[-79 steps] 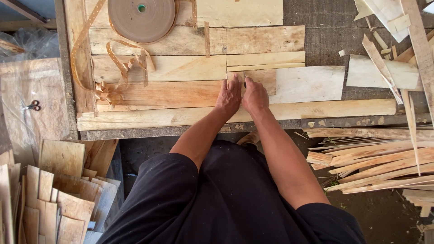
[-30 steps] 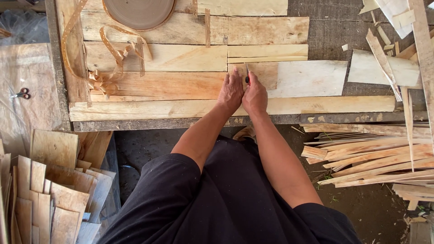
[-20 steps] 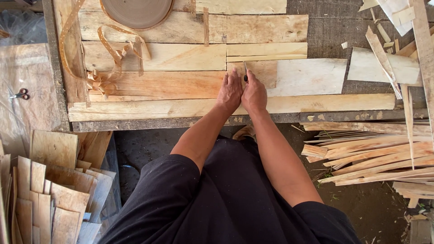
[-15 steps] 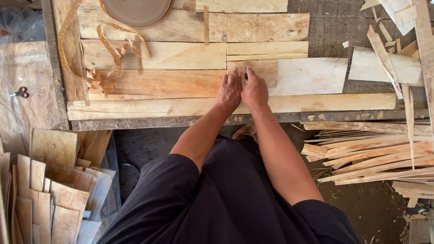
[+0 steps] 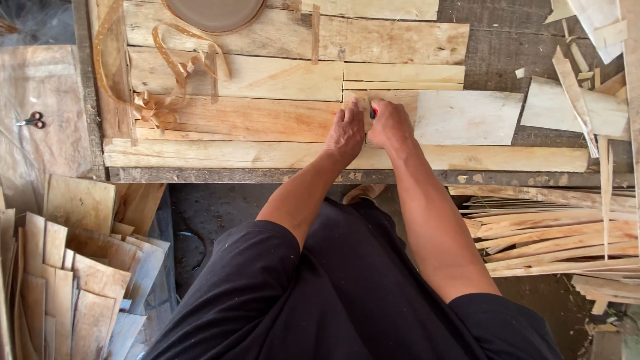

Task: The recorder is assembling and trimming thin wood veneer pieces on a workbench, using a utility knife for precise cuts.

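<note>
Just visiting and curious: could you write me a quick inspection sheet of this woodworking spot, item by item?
Surface: workbench covered with pale veneer sheets.
Job's things: small red tool between the hands, on a veneer piece.
Clutter: tape roll at the top edge, loose tape curls, scissors at far left.
Hands: left hand and right hand pressed side by side on the veneer.
Cables: nothing seen.
Surroundings: stacked veneer offcuts lower left, long strips at right.

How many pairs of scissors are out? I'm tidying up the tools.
1: the scissors lie on the brown sheet left of the workbench, far from both hands. Others could be hidden under the veneer strips.
</note>
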